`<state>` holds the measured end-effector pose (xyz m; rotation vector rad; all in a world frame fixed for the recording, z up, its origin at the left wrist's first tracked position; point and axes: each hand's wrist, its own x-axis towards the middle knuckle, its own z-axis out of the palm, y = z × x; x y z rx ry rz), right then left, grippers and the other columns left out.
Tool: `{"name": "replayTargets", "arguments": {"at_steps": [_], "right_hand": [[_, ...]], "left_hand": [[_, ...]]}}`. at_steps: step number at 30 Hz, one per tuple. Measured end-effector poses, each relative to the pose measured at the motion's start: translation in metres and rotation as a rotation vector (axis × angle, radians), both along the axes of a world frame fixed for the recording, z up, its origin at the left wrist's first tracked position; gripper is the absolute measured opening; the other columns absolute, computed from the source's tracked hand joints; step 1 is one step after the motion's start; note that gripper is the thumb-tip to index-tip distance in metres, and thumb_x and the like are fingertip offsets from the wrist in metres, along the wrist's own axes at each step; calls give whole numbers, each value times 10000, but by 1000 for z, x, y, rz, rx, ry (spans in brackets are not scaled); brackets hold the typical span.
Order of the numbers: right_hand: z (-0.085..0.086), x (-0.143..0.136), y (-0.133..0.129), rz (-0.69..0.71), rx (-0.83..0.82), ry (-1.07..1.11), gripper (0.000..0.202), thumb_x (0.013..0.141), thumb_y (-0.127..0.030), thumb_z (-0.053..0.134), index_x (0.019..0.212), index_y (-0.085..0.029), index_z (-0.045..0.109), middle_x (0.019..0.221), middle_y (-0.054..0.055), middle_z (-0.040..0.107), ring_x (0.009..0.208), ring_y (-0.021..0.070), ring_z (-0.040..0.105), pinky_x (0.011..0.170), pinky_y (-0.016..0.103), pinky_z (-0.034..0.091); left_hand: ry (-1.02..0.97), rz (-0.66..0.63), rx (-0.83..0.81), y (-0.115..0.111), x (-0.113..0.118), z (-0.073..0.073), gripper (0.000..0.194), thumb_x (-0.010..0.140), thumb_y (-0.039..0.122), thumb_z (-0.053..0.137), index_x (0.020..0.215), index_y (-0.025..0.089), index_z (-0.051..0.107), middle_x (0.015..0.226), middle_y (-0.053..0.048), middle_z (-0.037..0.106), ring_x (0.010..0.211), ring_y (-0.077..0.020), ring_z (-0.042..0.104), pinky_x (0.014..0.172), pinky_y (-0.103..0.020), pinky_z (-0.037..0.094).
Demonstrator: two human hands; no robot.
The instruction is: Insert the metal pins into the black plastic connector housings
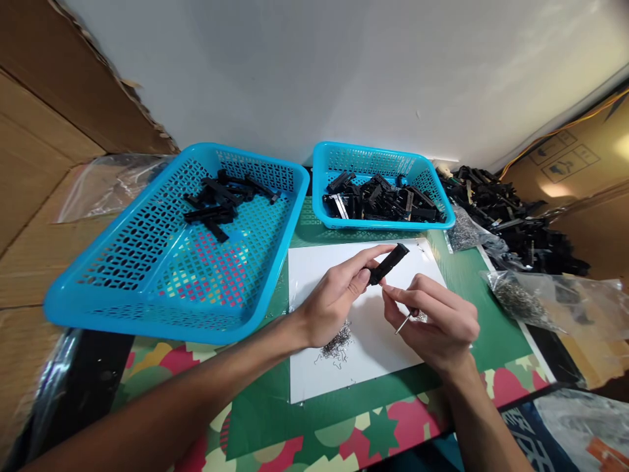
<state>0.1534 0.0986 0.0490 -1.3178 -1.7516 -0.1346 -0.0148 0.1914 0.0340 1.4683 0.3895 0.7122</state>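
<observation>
My left hand grips a black plastic part, which points up and to the right above a white sheet. Close to the part's lower end, my right hand has thumb and forefinger pinched together; whatever lies between those fingertips is too small to make out. A thin metal tool is also held in my right hand, its tip pointing down-left. Small bent metal pieces lie heaped on the sheet below my left hand.
A large blue basket at the left holds several black parts. Another blue basket behind the sheet holds many more. Black parts are piled at the right, beside plastic bags of small metal pieces. Cardboard stands on both sides.
</observation>
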Motion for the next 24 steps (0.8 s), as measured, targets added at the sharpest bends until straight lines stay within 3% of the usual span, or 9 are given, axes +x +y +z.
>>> {"name": "replayTargets", "arguments": {"at_steps": [3,6,18,24], "right_hand": [[1,1,-1,3,-33,119,236,838,20,767,935,-194,743,644,-46,500,541,89,426,491,254,356],[1,1,-1,-3,-64,208,228,837,3,782,929,-205,755,648,-46,509,542,89,443,495,253,361],[1,-1,2,44,-66,85,203,886,-8,708,953,-196,741,635,-40,530,534,101,428,472,245,351],[0,1,0,60,-119,158,173,887,-33,719,929,-200,745,625,-47,524,533,101,456,484,243,362]], "left_hand": [[33,-12,-26,0,0,0,451,1131,386,424,1555,252,500,1100,-67,666,988,-197,615,930,-326,490],[29,-26,-47,0,0,-1,424,1134,392,414,1535,281,496,1046,-46,608,943,-180,570,856,-301,469],[42,-44,82,-1,-2,-1,404,1135,294,425,1538,277,455,1184,-48,620,1028,-176,594,969,-312,449],[78,-53,83,-2,-2,-1,418,1132,292,410,1549,286,434,1154,-47,606,1045,-191,596,994,-348,445]]}}
